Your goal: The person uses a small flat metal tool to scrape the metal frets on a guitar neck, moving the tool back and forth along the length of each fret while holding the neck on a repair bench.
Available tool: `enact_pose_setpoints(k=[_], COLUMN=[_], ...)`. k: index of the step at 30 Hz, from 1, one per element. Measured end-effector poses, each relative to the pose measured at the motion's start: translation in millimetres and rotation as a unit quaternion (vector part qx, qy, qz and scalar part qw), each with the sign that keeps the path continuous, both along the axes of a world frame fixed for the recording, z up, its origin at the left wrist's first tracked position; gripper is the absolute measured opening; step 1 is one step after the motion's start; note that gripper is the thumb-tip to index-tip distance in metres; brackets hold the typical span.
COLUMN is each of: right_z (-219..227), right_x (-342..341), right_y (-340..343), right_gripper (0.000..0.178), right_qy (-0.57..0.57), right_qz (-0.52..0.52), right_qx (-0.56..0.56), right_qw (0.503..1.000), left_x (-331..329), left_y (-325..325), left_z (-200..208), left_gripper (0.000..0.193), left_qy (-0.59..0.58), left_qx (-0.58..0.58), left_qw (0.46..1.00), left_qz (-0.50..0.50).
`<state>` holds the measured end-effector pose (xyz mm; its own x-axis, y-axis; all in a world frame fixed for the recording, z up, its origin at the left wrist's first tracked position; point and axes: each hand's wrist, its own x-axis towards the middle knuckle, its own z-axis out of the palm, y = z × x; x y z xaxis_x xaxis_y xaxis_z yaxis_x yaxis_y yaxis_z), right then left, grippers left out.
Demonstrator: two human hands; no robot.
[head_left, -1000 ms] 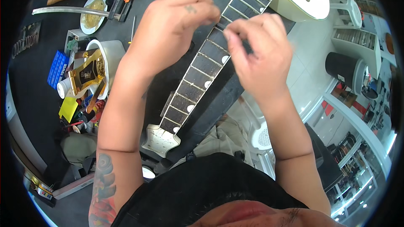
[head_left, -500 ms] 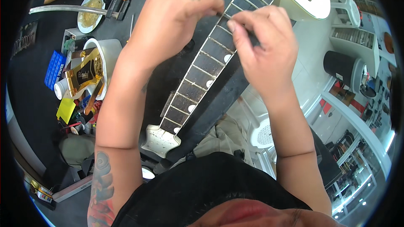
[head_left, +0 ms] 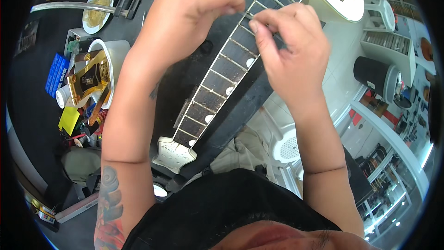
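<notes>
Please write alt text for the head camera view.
A bare left hand and right hand nearly meet at the dark fretted neck of a white guitar on a black worktable. A white plastic tub with golden metal parts stands at left.

My L hand [head_left: 192, 14] just beside guitar neck [head_left: 217, 81], R hand [head_left: 293, 41] over it, both curled; white tub [head_left: 121, 52] w/ parts on L.

Pale lettering marks a blue plastic item [head_left: 56, 70] and a gold metal fitting [head_left: 79, 90].
</notes>
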<state>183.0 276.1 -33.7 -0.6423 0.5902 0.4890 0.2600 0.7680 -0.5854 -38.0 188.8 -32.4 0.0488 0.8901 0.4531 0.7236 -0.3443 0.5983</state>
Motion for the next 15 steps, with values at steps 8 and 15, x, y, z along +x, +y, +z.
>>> enact_pose_setpoints(k=[8,15], right_z=[0,0], right_x=[-3,2], right_y=[6,-4], right_gripper=[0.021,0.023], right_qy=[0.005,-0.004], right_qz=[0.0,0.026], right_qx=[-0.014,-0.019], right_qw=[1.0,0.999], left_x=[-2,-7], left_y=[12,-2], left_z=[4,0], left_gripper=[0.02,0.019], left_qy=[0.01,-0.03], left_qx=[-0.018,-0.024], left_qw=[1.0,0.999], left_qz=[0.018,-0.01])
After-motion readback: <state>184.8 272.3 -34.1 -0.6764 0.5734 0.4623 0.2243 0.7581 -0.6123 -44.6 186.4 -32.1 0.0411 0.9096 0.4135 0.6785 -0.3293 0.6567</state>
